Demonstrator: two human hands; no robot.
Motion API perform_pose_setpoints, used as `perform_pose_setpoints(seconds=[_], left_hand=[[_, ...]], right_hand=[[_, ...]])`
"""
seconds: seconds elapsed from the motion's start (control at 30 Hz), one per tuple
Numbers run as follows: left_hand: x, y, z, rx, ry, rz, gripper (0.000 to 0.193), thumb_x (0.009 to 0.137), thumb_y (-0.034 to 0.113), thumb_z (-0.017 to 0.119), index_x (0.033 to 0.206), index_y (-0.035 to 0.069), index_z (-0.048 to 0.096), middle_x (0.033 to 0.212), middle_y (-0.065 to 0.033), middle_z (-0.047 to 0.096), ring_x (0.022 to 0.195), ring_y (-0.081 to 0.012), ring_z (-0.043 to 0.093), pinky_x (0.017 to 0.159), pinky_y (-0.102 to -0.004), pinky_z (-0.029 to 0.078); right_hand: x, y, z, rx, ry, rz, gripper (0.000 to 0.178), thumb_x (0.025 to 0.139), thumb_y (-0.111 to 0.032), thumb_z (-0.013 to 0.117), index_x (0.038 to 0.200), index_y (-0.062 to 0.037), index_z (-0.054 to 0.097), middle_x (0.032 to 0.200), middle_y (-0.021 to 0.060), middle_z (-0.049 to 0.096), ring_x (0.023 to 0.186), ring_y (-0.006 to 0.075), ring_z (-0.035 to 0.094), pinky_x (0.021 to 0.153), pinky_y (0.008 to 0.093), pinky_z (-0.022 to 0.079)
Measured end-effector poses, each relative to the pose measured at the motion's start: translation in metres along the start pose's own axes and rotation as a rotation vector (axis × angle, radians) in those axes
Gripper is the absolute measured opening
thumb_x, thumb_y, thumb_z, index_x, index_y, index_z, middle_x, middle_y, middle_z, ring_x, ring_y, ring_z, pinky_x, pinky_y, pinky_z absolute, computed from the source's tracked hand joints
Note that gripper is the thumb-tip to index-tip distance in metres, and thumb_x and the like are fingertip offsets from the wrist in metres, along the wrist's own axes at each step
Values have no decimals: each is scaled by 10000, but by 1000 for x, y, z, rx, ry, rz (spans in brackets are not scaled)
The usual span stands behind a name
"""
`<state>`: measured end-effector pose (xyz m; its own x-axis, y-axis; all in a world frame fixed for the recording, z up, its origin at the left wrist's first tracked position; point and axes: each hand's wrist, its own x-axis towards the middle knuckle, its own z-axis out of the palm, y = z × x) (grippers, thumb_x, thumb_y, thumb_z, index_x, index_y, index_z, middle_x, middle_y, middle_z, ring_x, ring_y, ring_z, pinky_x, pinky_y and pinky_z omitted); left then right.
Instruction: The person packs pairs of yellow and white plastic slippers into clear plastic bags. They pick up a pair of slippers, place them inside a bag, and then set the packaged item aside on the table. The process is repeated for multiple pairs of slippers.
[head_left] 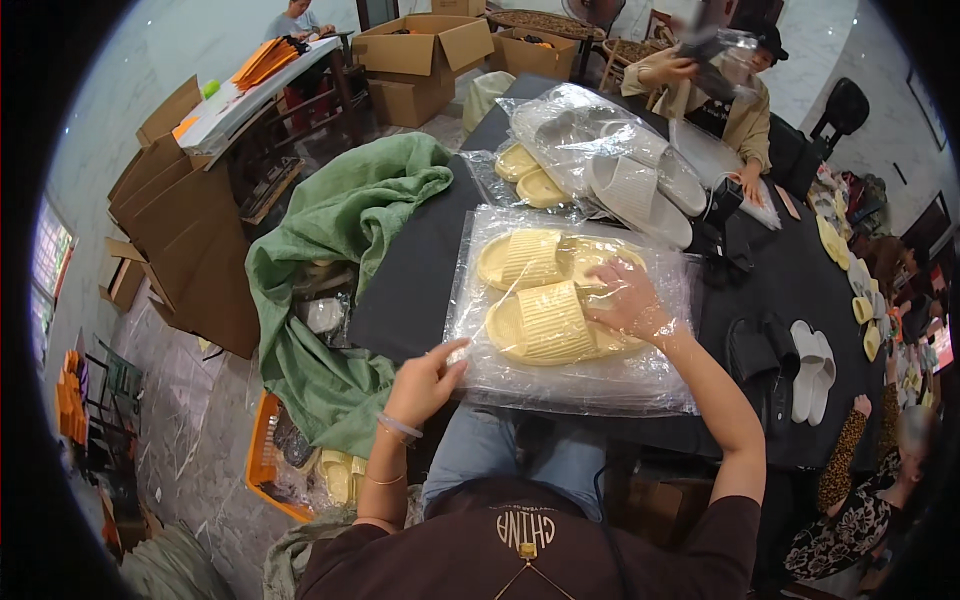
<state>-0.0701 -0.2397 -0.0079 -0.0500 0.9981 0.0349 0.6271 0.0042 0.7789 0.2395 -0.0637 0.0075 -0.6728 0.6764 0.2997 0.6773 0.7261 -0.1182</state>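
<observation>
Yellow slippers [540,325] lie, long axis left to right, on clear plastic [570,388] on the counter [400,300], the left hand [428,385] half open at the plastic's left edge (whether pinching it, I cannot tell), the nearer right hand [628,300] spread upon their right ends, grey slippers [632,190] beyond.

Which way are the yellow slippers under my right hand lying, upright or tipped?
Upright: the yellow slippers rest soles down, their ribbed straps facing up, with your right hand over the footbeds.
</observation>
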Motion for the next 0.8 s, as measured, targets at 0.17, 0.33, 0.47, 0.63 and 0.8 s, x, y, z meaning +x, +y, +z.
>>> perform_pose_setpoints(seconds=[0.17, 0.33, 0.47, 0.63, 0.8], left_hand=[[41, 8, -20, -32, 359, 202, 337, 860, 96, 605, 1190, 30, 582, 995, -126, 645, 906, -258, 611, 772, -340, 460], [69, -32, 19, 185, -65, 320, 519, 953, 281, 450, 1411, 63, 344, 1481, -154, 307, 1383, -287, 271, 1109, -448, 221], [65, -38, 25, 312, -96, 244, 596, 952, 404, 414, 1431, 64, 315, 1505, -125, 273, 1400, -254, 234, 1124, -442, 183], [68, -33, 28, 390, -119, 278, 623, 936, 412, 447, 1430, 58, 313, 1498, -112, 294, 1398, -240, 243, 1123, -428, 189], [70, -44, 24, 76, -14, 320, 563, 889, 300, 564, 1360, 31, 412, 1432, -165, 388, 1341, -286, 348, 1092, -406, 258]], right_hand=[[30, 20, 32, 209, -88, -160, 624, 719, -344, 702, 1259, -102, 504, 1240, 185, 523, 1152, 350, 479, 998, 442, 366], [45, 0, 41, 224, -243, 19, 456, 746, -295, 650, 1170, -139, 590, 1176, 138, 588, 1113, 316, 525, 1032, 437, 328], [47, -5, 2, 100, -386, -4, 368, 756, -214, 632, 1106, -101, 627, 1146, 111, 618, 1139, 283, 532, 1035, 396, 369], [-11, 74, -45, 25, -122, -80, 350, 747, -100, 593, 1091, -78, 650, 1214, 92, 602, 1219, 273, 479, 1071, 463, 285], [-71, 86, -149, -2, 24, 175, 298, 740, -235, 667, 963, -37, 670, 1032, 152, 649, 1029, 308, 564, 906, 419, 408]])
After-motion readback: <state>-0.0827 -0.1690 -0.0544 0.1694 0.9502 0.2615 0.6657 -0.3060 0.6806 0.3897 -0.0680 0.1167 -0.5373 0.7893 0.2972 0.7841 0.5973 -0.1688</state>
